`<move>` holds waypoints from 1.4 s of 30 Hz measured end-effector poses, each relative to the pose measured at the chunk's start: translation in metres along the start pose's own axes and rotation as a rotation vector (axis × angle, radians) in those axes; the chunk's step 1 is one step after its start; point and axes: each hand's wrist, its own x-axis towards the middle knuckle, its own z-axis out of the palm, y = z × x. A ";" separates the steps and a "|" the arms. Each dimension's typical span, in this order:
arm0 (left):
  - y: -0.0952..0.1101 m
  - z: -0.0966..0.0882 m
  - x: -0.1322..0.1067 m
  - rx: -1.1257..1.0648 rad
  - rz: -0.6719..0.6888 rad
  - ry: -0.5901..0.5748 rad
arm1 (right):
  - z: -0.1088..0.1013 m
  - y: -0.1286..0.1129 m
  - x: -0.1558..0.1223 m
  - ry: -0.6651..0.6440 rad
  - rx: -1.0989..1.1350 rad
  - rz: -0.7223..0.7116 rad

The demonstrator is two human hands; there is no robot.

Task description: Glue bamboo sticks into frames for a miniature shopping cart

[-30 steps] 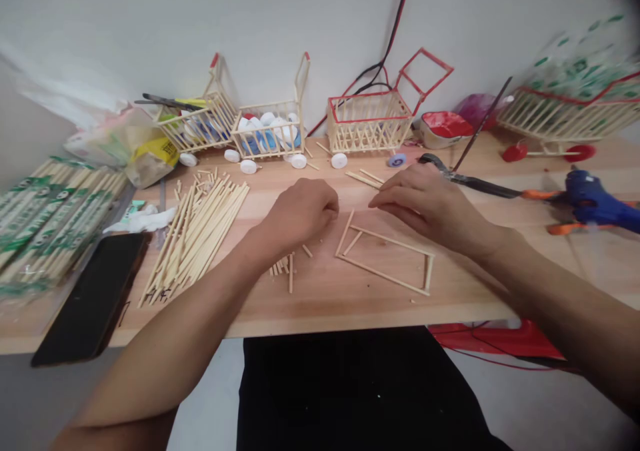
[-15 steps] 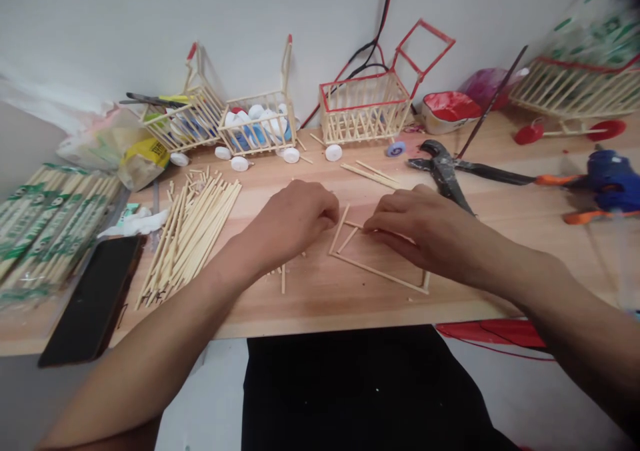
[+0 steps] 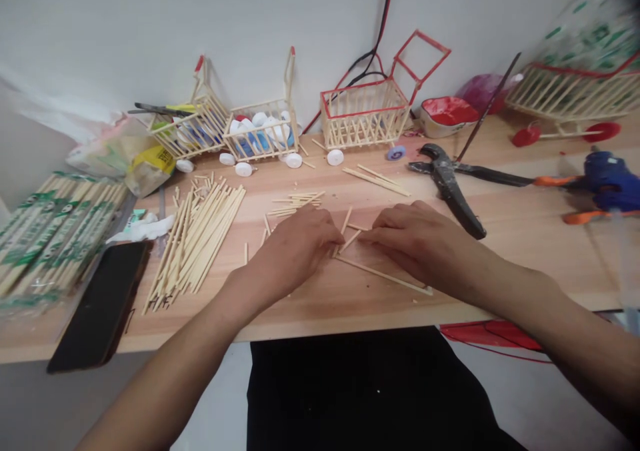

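Note:
A frame of thin wooden sticks lies flat on the table between my hands, its right part hidden under my right hand. My left hand is closed at the frame's left corner, fingertips pinched against a short wooden stick there. My right hand is closed too, pinching the upper end of another short stick, which slants down to that same corner. Just behind my left hand lie several short cut sticks.
Long loose sticks, a dark phone and bagged sticks lie left. Small stick-built carts line the wall, one red-rimmed. Black-handled pliers, a red-filled cup and a blue glue gun are right.
My left hand has come down and in to the frame's left corner, uncovering the short cut sticks behind it. My right hand keeps its pinch close by. The view has shifted slightly.

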 end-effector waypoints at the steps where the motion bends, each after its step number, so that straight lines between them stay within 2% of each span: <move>1: 0.000 0.000 0.000 -0.001 -0.001 -0.004 | 0.001 0.000 0.000 0.020 0.014 0.015; 6: -0.001 0.001 0.001 -0.093 -0.004 -0.002 | 0.010 -0.001 0.007 0.078 -0.036 -0.016; 11: -0.004 0.001 0.003 -0.206 -0.080 0.064 | 0.014 -0.002 0.016 0.030 -0.170 -0.094; 15: -0.007 0.001 0.002 -0.199 -0.112 0.084 | 0.013 0.000 0.021 0.014 -0.223 -0.176; 22: -0.007 0.001 0.001 -0.187 -0.115 0.061 | 0.015 0.004 0.022 0.009 -0.202 -0.245; 30: -0.007 -0.001 -0.001 -0.206 -0.114 0.056 | 0.013 0.005 0.021 0.016 -0.142 -0.222; 32: -0.006 -0.002 -0.001 -0.208 -0.128 0.055 | 0.009 0.009 0.019 0.053 -0.090 -0.169; 37: -0.003 -0.003 -0.001 -0.213 -0.148 0.053 | -0.001 0.022 0.013 0.204 0.103 0.131; 42: 0.000 0.001 0.002 -0.207 -0.185 0.101 | 0.003 0.022 0.010 0.103 0.162 0.265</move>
